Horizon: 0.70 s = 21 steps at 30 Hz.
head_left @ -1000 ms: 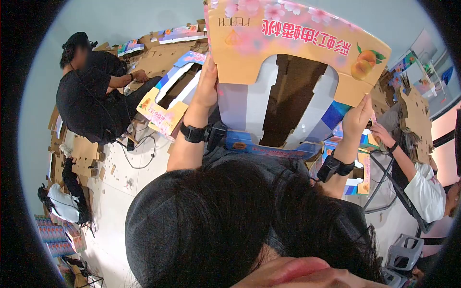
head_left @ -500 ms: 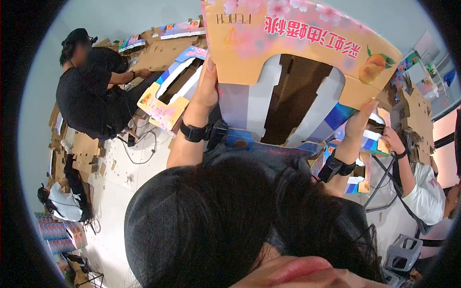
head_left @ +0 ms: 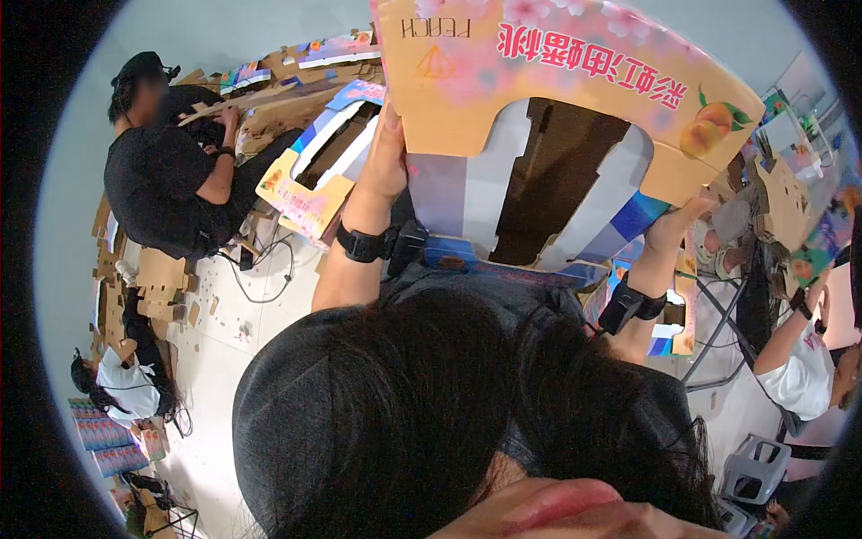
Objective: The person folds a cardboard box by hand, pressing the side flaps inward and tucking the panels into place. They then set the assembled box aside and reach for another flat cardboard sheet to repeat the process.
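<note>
A printed peach carton is held up in front of me, its lettering upside down. Its orange panel shows pink blossoms and a peach picture, and a wide cut-out opens onto brown cardboard inside. My left hand is closed on the carton's left edge, the thumb on the printed face. At the lower right corner my right hand grips the edge. Both wrists wear black straps. The fingers behind the cardboard are hidden. Close to my left forearm stands another peach carton, with a similar opening.
At the left a co-worker in black handles flat brown cardboard. A person in white sits farther off beside stacked printed cartons. At the right another co-worker's white sleeve shows near a grey stool. Cardboard scraps and a cable lie on the floor.
The carton in my hands has shifted slightly right. The co-worker at the right has lifted a printed carton up and outward. The one at the left has raised a cardboard sheet.
</note>
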Tool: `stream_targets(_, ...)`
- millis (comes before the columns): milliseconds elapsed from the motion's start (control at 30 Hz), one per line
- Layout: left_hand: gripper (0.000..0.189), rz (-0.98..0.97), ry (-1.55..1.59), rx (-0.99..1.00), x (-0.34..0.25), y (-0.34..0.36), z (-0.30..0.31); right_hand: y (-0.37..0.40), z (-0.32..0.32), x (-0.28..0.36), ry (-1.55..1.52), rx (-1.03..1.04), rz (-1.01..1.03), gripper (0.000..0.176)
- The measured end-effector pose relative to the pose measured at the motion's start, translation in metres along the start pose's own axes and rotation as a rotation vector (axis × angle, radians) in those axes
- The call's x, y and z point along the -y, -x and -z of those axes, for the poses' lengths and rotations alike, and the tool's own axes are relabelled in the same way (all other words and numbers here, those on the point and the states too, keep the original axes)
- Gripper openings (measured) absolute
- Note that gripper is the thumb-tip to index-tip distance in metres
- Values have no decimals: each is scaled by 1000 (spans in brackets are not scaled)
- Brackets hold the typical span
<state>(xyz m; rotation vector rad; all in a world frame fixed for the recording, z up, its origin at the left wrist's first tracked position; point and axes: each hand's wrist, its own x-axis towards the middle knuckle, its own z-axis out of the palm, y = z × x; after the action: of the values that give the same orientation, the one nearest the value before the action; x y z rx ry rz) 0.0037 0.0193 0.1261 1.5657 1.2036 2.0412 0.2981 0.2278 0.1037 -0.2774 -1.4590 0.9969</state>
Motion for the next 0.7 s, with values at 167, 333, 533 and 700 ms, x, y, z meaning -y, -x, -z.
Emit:
stream_targets(167, 71, -28, -54, -13, 15, -2, 6, 0, -21, 17, -52, -115, -66, 75)
stream_targets(333, 72, 95, 67, -33, 3, -5, -2, 0, -11, 16, 19, -75, -104, 69)
stream_targets(533, 90, 79, 170, 9, 11, 0, 7, -2, -15, 15, 28, -54, -47, 62)
stream_targets(700, 101, 47, 92, 86, -3, -5, 3, 0, -11, 10, 19, -108, -48, 62)
